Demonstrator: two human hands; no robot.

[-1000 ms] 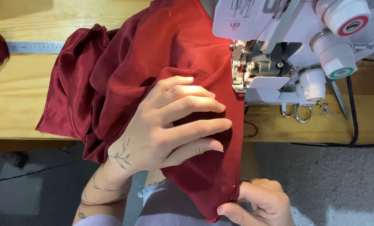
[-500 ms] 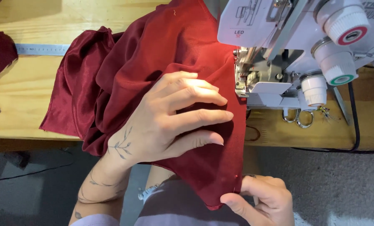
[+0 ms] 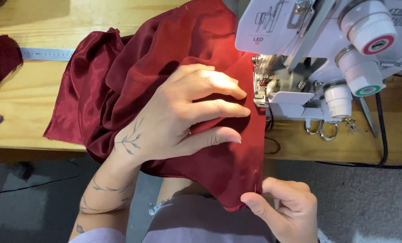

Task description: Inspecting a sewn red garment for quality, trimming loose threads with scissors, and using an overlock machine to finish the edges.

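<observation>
I am looking down on a pale wooden surface [image 3: 25, 103] with grey floor showing below its near edge. At far left a scrap of dark red cloth [image 3: 1, 58] lies on the wood, and just beside it a flat metal ruler [image 3: 46, 54] runs along the top. Next comes the dark red satin fabric [image 3: 120, 76], bunched in folds over the middle of the surface and hanging off the near edge toward my lap. My left hand [image 3: 183, 117] lies flat on it, fingers spread and stretched out, pressing the cloth down with the tips pointing at the machine; it grips nothing. Lower down, my right hand [image 3: 284, 209] pinches the hanging bottom corner of the fabric between thumb and forefinger, closed on the seam edge, where a pin is stuck. The fabric's right edge runs up to the presser foot of the white sewing machine [image 3: 327, 49], lit by its lamp. A small pair of scissors [image 3: 320, 130] lies in front of the machine, and a black cable [image 3: 381, 135] trails at far right.
</observation>
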